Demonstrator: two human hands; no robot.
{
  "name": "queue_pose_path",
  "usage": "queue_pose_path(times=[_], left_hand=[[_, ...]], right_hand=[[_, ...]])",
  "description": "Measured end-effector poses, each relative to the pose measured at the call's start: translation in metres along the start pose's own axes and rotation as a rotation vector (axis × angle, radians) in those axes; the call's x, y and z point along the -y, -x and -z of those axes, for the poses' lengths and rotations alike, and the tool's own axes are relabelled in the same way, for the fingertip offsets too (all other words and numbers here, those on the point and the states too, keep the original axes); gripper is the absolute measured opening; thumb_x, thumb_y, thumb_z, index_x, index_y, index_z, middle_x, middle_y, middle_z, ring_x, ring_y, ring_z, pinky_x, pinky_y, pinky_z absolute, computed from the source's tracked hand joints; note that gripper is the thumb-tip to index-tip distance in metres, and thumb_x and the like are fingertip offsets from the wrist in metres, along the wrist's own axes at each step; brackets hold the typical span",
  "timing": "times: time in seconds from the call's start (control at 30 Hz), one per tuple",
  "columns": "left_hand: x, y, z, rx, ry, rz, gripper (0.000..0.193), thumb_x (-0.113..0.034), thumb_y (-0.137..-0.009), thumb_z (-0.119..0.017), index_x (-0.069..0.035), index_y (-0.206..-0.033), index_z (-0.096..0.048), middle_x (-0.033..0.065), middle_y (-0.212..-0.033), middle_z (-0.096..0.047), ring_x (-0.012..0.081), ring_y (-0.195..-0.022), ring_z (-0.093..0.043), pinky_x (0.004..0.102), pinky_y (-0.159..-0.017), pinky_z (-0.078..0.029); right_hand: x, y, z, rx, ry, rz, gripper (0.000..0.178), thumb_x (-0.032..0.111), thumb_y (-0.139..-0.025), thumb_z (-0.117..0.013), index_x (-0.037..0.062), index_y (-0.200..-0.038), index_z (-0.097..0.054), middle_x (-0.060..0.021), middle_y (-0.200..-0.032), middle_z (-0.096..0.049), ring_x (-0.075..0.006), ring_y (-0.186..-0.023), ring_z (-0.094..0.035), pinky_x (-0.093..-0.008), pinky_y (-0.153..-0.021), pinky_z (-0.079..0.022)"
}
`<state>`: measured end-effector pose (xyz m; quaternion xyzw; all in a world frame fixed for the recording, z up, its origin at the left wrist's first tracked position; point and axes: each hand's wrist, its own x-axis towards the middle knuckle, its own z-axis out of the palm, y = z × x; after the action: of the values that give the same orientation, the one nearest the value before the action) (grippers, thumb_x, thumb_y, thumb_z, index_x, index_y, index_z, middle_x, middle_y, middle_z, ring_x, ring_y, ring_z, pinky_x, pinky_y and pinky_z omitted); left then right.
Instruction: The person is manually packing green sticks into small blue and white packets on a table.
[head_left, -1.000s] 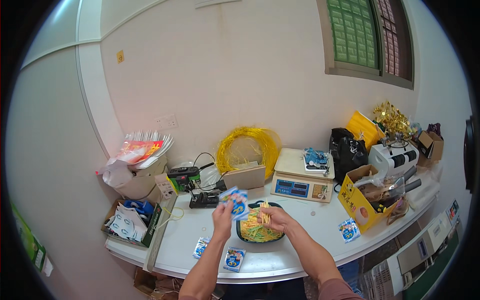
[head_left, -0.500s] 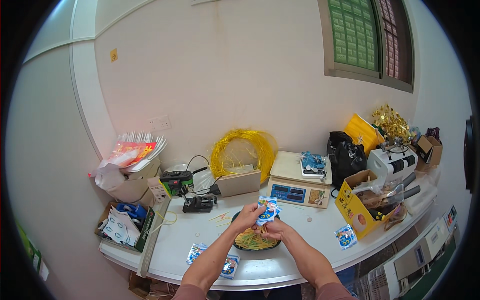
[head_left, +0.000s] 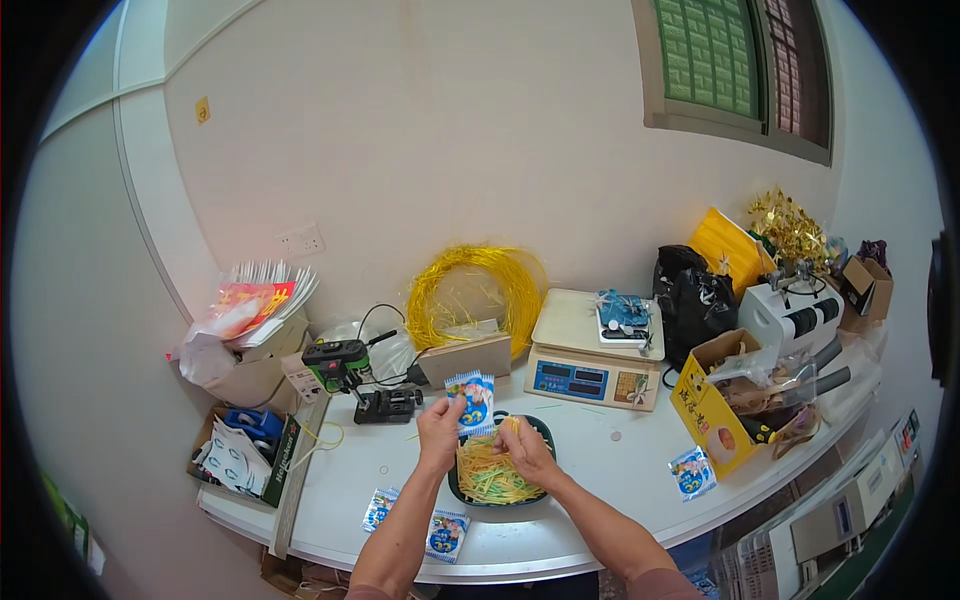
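Note:
My left hand (head_left: 438,432) holds up a blue-and-white sachet (head_left: 472,402), pinched at its left edge. My right hand (head_left: 527,455) is over the right side of a dark green basket (head_left: 548,437), its fingers closed on some yellow strands that barely show at the fingertips. Inside the basket lies a heap of thin yellow, orange and green strands (head_left: 490,478) that look like rubber bands. Near the table's front edge, beside my left forearm, are two similar sachets, one on the left (head_left: 379,508) and one on the right (head_left: 446,535). Another sachet (head_left: 692,473) lies farther right.
Behind the basket stands a scale (head_left: 590,365) with a small blue bundle on it. A green-black drill stand (head_left: 350,375) and a coil of yellow wire (head_left: 475,290) are at the back. A yellow carton (head_left: 725,425) stands right; a box of papers (head_left: 245,455) sits left.
My hands have moved apart: the left went left with the sachet, and the right now sits over the basket's right side. More of the basket's strands show. The view has shifted slightly.

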<state>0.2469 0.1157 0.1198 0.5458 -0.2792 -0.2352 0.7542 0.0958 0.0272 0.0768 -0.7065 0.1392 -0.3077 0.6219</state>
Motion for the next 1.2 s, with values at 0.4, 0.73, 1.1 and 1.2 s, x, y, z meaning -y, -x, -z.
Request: queue_pose_path(times=[0.4,0.73,1.1,1.2], left_hand=[[-0.003,0.056,0.043,-0.236,-0.064,0.114,0.015,-0.013,-0.087,-0.077,0.000,-0.086,-0.069,0.0025,-0.078,-0.069,0.0055,-0.065,-0.060,0.0198,-0.058,-0.046],[0.017,0.134,0.098,-0.320,-0.241,0.193,0.014,-0.013,-0.092,-0.071,-0.002,-0.084,-0.065,-0.0007,-0.076,-0.065,0.0037,-0.063,-0.055,0.0205,-0.054,-0.042],[0.039,0.151,0.100,-0.345,-0.074,0.307,0.009,-0.011,-0.096,-0.065,-0.003,-0.093,-0.066,0.0025,-0.086,-0.069,0.0065,-0.070,-0.063,0.0219,-0.059,-0.049],[0.043,0.153,0.108,-0.329,-0.025,0.291,0.009,-0.010,-0.096,-0.064,-0.001,-0.096,-0.066,0.0039,-0.089,-0.070,0.0079,-0.073,-0.065,0.0227,-0.062,-0.051]], right_hand=[[0.006,0.021,0.035,-0.344,-0.698,-0.124,0.025,0.026,-0.104,-0.047,0.0045,-0.093,-0.050,-0.0069,-0.078,-0.058,-0.0173,-0.069,-0.062,-0.0316,-0.066,-0.054],[-0.028,0.083,0.112,-0.563,-0.094,0.060,0.022,0.022,-0.106,-0.041,0.0038,-0.096,-0.048,-0.0067,-0.083,-0.057,-0.0164,-0.077,-0.060,-0.0310,-0.075,-0.050],[-0.071,0.122,0.107,-0.450,0.487,-0.073,0.022,0.022,-0.103,-0.052,0.0012,-0.106,-0.055,-0.0143,-0.089,-0.067,-0.0246,-0.082,-0.065,-0.0344,-0.077,-0.050],[-0.068,0.128,0.106,-0.425,0.422,-0.122,0.023,0.023,-0.103,-0.053,0.0017,-0.109,-0.055,-0.0153,-0.093,-0.069,-0.0269,-0.085,-0.067,-0.0342,-0.079,-0.051]])
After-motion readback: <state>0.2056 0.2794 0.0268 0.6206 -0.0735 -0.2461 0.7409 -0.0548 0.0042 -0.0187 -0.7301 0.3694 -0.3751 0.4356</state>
